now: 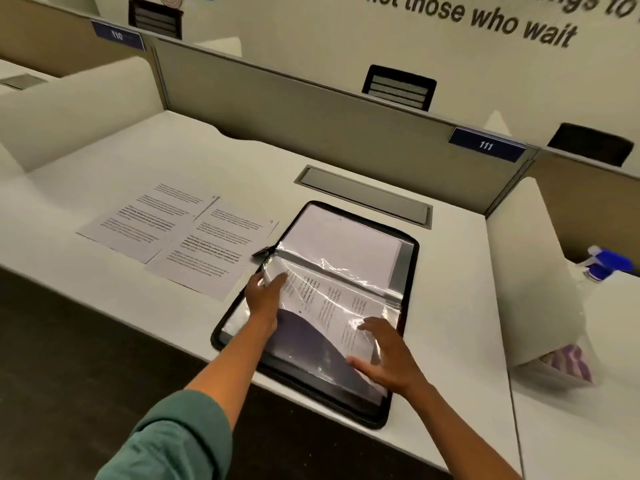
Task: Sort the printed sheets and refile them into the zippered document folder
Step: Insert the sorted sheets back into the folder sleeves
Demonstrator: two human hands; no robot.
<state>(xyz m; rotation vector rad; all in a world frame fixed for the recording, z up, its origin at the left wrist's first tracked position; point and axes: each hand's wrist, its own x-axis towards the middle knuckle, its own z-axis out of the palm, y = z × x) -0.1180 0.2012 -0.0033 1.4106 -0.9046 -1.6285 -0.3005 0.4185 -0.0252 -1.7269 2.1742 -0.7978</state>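
Folder (403, 344) lies open on worktop (450, 306); left hand (265, 294) pinches floppy, slick sleeve (332, 299) w/ sheet inside, right hand (382, 358) flat on it. Best held by edges.

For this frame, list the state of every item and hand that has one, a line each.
zippered document folder: unzipped, lying open flat on the desk
clear sleeve: partly lifted, printed sheet inside
loose printed sheets: two, flat on desk left of the folder, overlapping
left hand: grip on the sleeve's left edge
right hand: fingers spread, on the sleeve
desk cable hatch: closed
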